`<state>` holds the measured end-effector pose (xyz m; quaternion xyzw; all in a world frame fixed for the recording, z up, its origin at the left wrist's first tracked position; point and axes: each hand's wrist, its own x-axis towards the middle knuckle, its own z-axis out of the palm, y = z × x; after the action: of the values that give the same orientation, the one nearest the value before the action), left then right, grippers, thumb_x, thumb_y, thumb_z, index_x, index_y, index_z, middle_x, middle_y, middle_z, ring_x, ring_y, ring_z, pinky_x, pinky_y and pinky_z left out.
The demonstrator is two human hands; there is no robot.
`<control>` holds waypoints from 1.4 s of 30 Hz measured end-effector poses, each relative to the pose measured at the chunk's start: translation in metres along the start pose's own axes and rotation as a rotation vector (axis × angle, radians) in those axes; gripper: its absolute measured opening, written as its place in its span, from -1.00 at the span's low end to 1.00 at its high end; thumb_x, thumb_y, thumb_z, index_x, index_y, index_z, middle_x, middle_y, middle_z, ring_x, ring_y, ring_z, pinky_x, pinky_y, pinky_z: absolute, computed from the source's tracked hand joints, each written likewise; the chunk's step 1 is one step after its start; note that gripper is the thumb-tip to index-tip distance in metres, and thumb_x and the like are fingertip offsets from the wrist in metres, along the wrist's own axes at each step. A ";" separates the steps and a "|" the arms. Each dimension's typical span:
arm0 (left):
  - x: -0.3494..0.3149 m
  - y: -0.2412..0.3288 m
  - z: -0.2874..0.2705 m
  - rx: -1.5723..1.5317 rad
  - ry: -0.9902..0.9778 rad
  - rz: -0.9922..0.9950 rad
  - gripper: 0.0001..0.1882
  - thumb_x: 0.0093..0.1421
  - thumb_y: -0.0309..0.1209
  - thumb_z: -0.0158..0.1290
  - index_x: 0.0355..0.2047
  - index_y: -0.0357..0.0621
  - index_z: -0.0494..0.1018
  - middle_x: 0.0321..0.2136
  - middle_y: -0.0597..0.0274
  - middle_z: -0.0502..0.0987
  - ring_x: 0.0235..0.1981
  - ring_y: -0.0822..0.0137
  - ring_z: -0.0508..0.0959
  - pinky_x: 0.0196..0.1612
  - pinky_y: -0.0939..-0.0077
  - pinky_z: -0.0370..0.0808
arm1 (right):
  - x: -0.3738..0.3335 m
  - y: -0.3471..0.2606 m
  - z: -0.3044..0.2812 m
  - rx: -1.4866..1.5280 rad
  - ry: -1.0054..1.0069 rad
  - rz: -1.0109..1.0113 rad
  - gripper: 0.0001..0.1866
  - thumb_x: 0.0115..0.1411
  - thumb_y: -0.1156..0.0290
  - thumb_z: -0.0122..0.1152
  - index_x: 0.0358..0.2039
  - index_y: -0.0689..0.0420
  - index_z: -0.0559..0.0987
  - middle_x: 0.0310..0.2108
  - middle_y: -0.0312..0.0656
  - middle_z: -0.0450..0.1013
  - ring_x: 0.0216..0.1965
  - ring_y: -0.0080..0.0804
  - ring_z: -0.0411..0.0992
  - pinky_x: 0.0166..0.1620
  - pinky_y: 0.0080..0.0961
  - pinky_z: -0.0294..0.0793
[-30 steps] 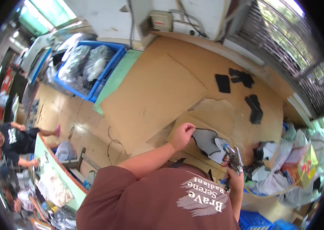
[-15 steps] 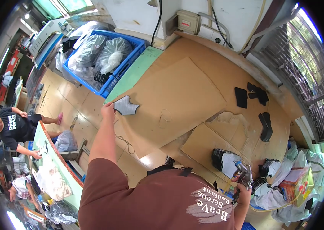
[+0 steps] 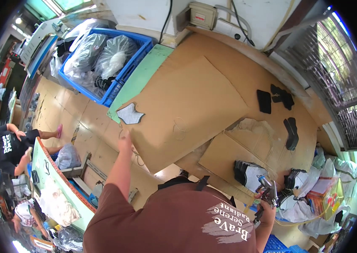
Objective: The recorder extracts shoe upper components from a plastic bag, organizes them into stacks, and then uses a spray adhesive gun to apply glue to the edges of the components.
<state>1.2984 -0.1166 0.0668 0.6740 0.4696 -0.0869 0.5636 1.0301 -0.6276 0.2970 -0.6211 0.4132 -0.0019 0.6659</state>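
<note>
Messy workshop corner, with a green bench running away past the left hand and mostly covered by a big sheet of cardboard. That hand's pretty blurry, so I can't tell how far open its fingers are, but I don't see anything held in them. Small grey cut piece with a dark edge is lying flat at the cardboard's corner, just beyond those fingertips and looking clear of them. Farther past the same fingers there's a blue crate stuffed with clear plastic bags. As for the right hand, its fingers are closed around the handle of a metal spray gun. Just beyond those fingers and a bit left sits a stack of similar grey pieces, right by the gun's nozzle end. Well past them, some black pieces lie toward the mesh window. Way off left of the left fingers, another person in a black top is beside a separate bench.
</note>
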 end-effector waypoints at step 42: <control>-0.332 -0.019 0.228 0.357 -1.146 0.588 -0.84 0.01 -0.48 0.10 -0.45 -0.32 0.39 -0.59 0.21 0.48 -0.59 0.48 0.49 -0.51 0.62 0.46 | 0.024 0.007 0.009 -0.104 -0.283 -0.093 -0.73 -0.06 0.56 0.00 -0.27 0.20 0.43 -0.47 -0.33 0.39 -0.37 -0.58 0.32 -0.21 -0.62 0.29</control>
<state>1.1979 -0.4876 0.1892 0.7042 -0.1289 -0.3503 0.6039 1.0470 -0.6305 0.2770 -0.6673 0.2854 0.0760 0.6838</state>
